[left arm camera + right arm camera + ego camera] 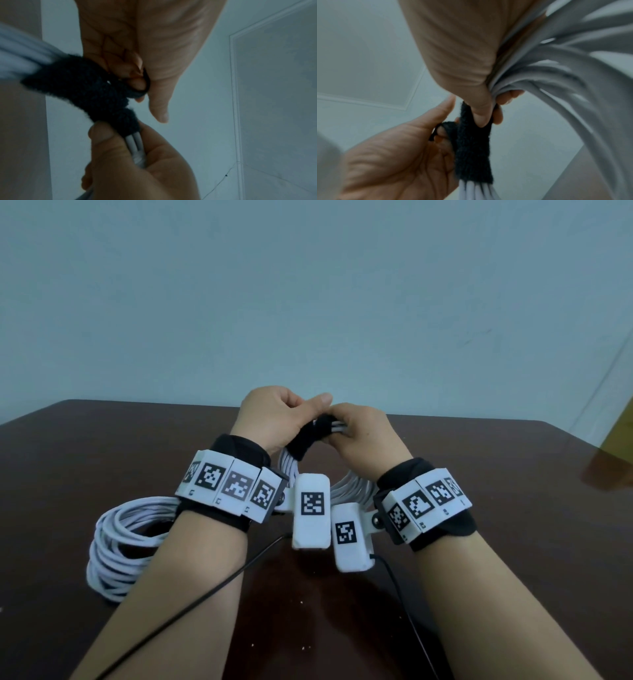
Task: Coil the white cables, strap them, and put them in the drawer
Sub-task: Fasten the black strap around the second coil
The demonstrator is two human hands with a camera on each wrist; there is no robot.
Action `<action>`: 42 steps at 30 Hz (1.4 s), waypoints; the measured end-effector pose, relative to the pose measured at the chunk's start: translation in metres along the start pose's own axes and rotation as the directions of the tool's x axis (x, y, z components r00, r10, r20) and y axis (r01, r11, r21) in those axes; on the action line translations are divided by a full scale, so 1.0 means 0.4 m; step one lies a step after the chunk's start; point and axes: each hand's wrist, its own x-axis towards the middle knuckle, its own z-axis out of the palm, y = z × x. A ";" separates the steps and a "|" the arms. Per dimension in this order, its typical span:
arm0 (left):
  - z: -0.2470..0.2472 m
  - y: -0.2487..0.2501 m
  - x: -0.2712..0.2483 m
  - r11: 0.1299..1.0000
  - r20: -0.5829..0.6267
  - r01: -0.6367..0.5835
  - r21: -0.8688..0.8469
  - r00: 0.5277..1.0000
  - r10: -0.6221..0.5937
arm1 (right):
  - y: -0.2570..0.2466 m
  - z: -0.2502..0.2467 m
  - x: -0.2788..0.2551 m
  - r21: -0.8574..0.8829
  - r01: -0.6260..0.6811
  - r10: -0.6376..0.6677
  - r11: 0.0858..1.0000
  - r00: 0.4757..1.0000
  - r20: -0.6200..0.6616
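1. Head view: both hands are raised above the dark brown surface [479, 542] and meet at the top of a held coil of white cable [346, 491]. The left hand [277, 419] is curled, its thumb laid over the black strap [305, 443] wrapped round the coil's top. The right hand [363, 436] is closed on the bundle just right of the strap. A second coil of white cable [116, 546] lies on the surface, left of the strap and lower, partly behind the left forearm.

2. Left wrist view: the left hand [154, 44] pinches the strap's loose end [137, 93] between curled fingers and thumb. The strap [85, 86] encircles the cable strands [18, 56]. Below the strap, the right hand [133, 166] grips the strands between thumb and fingers.

3. Right wrist view: the right hand [458, 56] clamps the cable strands [556, 75], its thumb tip pressing the strap [472, 152]. Left of the strap, the left hand [393, 159] holds the loose end. Blurred.
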 end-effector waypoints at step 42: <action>0.013 -0.046 -0.002 0.845 0.403 0.275 -0.458 0.912 -0.078 | 0.007 -0.012 -0.002 0.459 -0.107 0.099 0.882 0.994 0.041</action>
